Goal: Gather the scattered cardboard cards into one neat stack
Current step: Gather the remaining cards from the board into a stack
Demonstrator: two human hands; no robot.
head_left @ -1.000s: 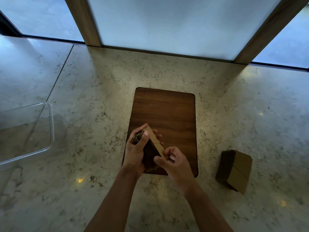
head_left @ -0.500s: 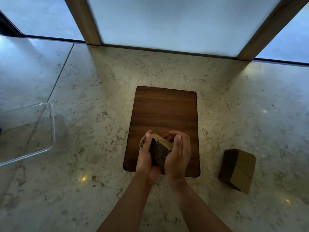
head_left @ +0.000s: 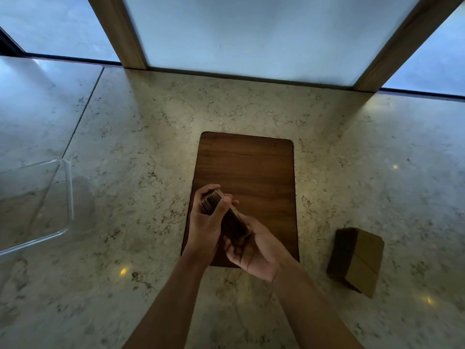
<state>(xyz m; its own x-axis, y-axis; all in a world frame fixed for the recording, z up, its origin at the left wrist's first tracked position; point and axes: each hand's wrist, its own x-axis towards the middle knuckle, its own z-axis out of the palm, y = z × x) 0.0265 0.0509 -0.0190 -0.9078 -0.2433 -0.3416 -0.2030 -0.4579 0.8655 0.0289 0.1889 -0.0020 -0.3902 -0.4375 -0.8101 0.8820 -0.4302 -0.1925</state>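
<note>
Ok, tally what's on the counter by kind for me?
Cardboard card stacks: 2, one held in both hands, one lying at right
Wooden boards: 1
Clear plastic containers: 1
Total: 4

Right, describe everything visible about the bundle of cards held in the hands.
The brown corrugated cardboard card bundle is a thick, squared-up pack seen edge-on, dark along its layered edges. It sits tilted above the dark wooden board. The left hand wraps its far end; the right hand cups its near end from below.

Two hands [head_left: 206, 222] [head_left: 256, 250], two card stacks [head_left: 224, 212] [head_left: 356, 260], one wooden board [head_left: 254, 167], one clear container [head_left: 37, 205]
</note>
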